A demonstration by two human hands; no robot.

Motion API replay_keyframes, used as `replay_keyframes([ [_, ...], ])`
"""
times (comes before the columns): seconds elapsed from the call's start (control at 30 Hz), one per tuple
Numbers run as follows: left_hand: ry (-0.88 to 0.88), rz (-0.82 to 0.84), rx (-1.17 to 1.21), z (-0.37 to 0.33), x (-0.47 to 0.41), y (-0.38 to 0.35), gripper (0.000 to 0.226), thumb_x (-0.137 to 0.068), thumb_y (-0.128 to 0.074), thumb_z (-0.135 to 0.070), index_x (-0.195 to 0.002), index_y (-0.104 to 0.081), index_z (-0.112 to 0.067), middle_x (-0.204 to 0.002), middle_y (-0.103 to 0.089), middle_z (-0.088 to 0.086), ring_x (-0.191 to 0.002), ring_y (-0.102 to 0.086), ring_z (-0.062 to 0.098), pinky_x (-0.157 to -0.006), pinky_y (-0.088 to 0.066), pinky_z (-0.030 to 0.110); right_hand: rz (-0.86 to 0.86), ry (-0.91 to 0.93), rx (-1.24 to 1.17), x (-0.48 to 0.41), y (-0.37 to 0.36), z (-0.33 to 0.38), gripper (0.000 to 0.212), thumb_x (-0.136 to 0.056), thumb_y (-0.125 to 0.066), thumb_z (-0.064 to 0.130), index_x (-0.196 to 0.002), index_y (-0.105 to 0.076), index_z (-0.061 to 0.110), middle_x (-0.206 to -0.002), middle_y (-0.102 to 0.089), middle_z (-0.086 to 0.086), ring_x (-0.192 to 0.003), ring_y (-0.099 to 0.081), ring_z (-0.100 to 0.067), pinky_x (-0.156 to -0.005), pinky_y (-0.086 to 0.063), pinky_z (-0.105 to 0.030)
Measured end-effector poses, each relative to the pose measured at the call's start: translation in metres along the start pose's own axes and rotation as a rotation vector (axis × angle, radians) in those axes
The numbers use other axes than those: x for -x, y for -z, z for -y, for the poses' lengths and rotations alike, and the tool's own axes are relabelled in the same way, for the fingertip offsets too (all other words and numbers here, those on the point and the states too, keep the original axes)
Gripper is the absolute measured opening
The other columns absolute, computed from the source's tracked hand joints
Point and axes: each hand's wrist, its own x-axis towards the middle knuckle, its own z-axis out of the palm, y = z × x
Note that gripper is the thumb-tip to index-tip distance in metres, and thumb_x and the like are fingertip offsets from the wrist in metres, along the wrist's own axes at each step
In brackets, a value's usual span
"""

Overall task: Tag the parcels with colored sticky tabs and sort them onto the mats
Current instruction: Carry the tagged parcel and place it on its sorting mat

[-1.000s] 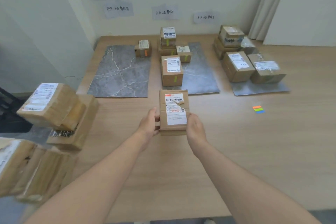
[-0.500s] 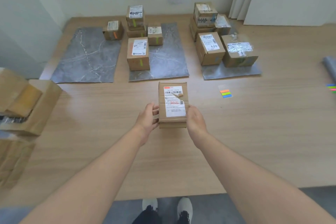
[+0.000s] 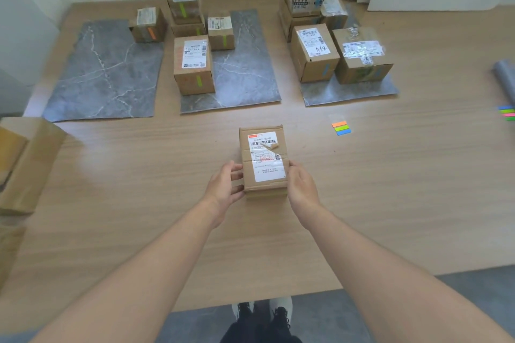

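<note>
A small cardboard parcel (image 3: 263, 159) with a torn white label sits at the middle of the wooden table. My left hand (image 3: 224, 189) grips its left side and my right hand (image 3: 302, 188) grips its right side, near the end closest to me. A pad of orange, green and blue sticky tabs (image 3: 341, 128) lies to the right of the parcel. Three grey marbled mats lie further back: the left mat (image 3: 103, 72) has one orange-tagged box (image 3: 147, 25), the middle mat (image 3: 245, 75) has several green-tagged boxes, and the right mat (image 3: 348, 90) has several blue-tagged boxes.
Untagged cardboard boxes (image 3: 25, 164) are piled at the table's left edge. A second pad of coloured tabs (image 3: 507, 113) and a grey roll (image 3: 505, 75) lie at the far right. Paper signs hang on the wall behind the mats.
The view has swung right and down, so the left box pile has slid mostly out of frame. The parcel has stayed between both hands, held the same way.
</note>
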Motion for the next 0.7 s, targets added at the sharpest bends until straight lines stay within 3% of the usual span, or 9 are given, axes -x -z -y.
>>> replay_keyframes([
  [0.2,-0.076,-0.148,-0.101,-0.035,-0.010,-0.013,0.041,-0.102,-0.036,-0.039,-0.118,-0.062,-0.013,-0.117,-0.063,0.007,-0.101,-0.054,0.024,-0.097,-0.045,0.036,-0.086,-0.004,-0.065,-0.005,0.025,0.016,0.037,-0.103,-0.039,0.024,-0.129,-0.063,0.012,-0.127,-0.064,-0.008,-0.115,-0.055,-0.024,-0.088,-0.036,-0.027],
  [0.3,-0.169,-0.175,-0.123,-0.062,-0.015,-0.030,0.038,-0.101,-0.036,-0.037,-0.113,-0.064,-0.014,-0.113,-0.063,0.003,-0.105,-0.055,0.021,-0.094,-0.042,0.033,-0.145,-0.004,-0.089,-0.018,0.047,0.016,0.036,-0.103,-0.042,0.026,-0.129,-0.063,0.013,-0.113,-0.065,-0.004,-0.110,-0.058,-0.021,-0.091,-0.041,-0.029],
  [0.43,-0.249,-0.254,-0.076,-0.083,-0.022,-0.061,0.040,-0.097,-0.038,-0.039,-0.102,-0.070,-0.016,-0.112,-0.068,0.003,-0.107,-0.059,0.021,-0.099,-0.044,0.037,-0.195,0.001,-0.098,-0.042,0.081,0.012,0.039,-0.100,-0.046,0.030,-0.133,-0.063,0.020,-0.128,-0.066,0.002,-0.121,-0.059,-0.017,-0.110,-0.044,-0.040],
  [0.7,-0.223,-0.171,0.029,-0.086,-0.052,-0.151,0.047,-0.102,-0.036,-0.038,-0.110,-0.069,-0.006,-0.117,-0.069,0.012,-0.106,-0.067,0.029,-0.095,-0.054,0.038,-0.173,0.001,-0.079,-0.111,0.154,-0.002,0.027,-0.096,-0.056,0.022,-0.120,-0.067,0.020,-0.108,-0.069,0.002,-0.096,-0.065,-0.017,-0.091,-0.053,-0.037],
])
